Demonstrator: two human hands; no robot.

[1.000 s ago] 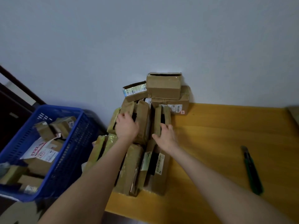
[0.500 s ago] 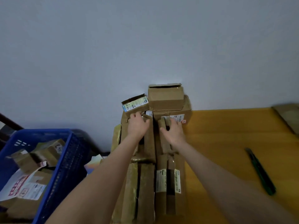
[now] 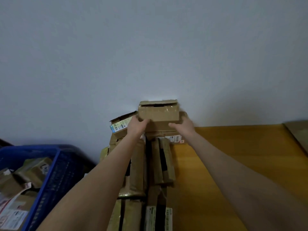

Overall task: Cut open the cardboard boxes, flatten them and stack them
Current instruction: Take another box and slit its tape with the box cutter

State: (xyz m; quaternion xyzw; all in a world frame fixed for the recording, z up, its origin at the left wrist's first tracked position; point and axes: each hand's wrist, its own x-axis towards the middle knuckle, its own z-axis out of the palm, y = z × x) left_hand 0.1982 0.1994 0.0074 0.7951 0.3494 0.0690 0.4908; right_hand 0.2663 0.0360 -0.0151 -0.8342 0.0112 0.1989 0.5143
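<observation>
Both my hands are at the 2 unflattened boxes stacked at the table's (image 3: 233, 164) far edge, tight against the wall. My left hand (image 3: 136, 128) curls round the lower left corner of the top box (image 3: 158, 113), thumb on its front. My right hand (image 3: 185, 126) wraps the right end of the lower box (image 3: 160, 130), thumb on its front, fingers hidden behind.

I judge the step to be fetching the next box for cutting. I'd move the right hand up so both palms squeeze the top box alone, then lift it straight clear without nudging the labelled box (image 3: 120, 126) leaning at its left. Its top flap gapes, so I'd hold the walls, not the lid. The flattened boxes (image 3: 169, 167) run along the left edge toward me, beside the blue basket (image 3: 55, 172); I'd carry over them to bare wood.
</observation>
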